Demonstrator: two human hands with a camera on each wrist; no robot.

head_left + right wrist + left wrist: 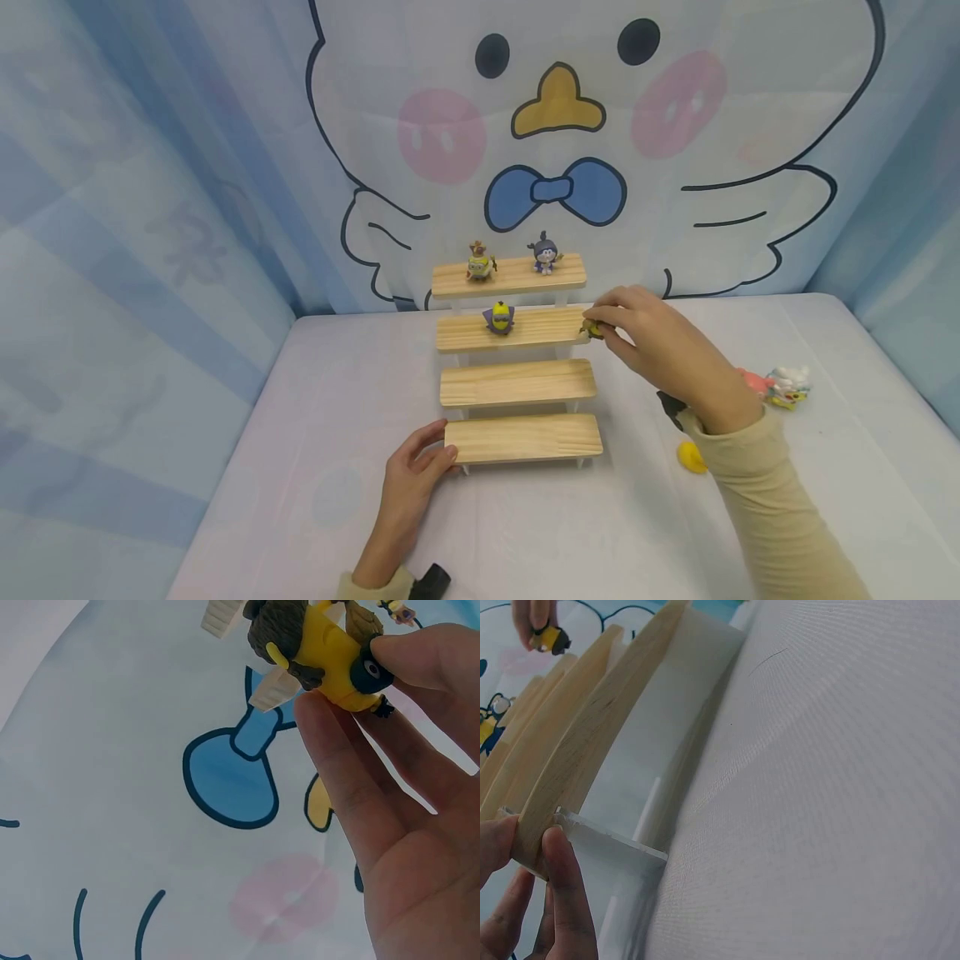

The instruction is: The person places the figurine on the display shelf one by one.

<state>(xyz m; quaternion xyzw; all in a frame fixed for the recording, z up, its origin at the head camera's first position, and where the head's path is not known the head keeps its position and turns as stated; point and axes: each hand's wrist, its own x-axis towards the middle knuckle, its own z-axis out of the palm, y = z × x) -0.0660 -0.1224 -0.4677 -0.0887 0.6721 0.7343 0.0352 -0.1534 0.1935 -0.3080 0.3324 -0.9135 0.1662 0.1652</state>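
My right hand (660, 354) pinches a small yellow minion figurine (592, 328) by the right end of the second tier from the top. Thumb and fingertips hold its goggled head in the right wrist view, where the figurine's brown furry lower part (279, 637) points away from the palm. A stepped wooden display shelf (522, 438) stands on the table, and my left hand (414, 475) grips the left end of its lowest tier. Another yellow figurine with purple sides (499, 318) stands on the second tier. On the top tier are a crowned figurine (481, 263) and a purple-hooded figurine (546, 256).
Right of the shelf, partly behind my right forearm, lie a white-and-yellow toy (790, 387), a pinkish-red piece (756, 382) and a yellow object (691, 457). A curtain printed with a cartoon bird (555, 196) hangs behind the white-covered table (337, 383).
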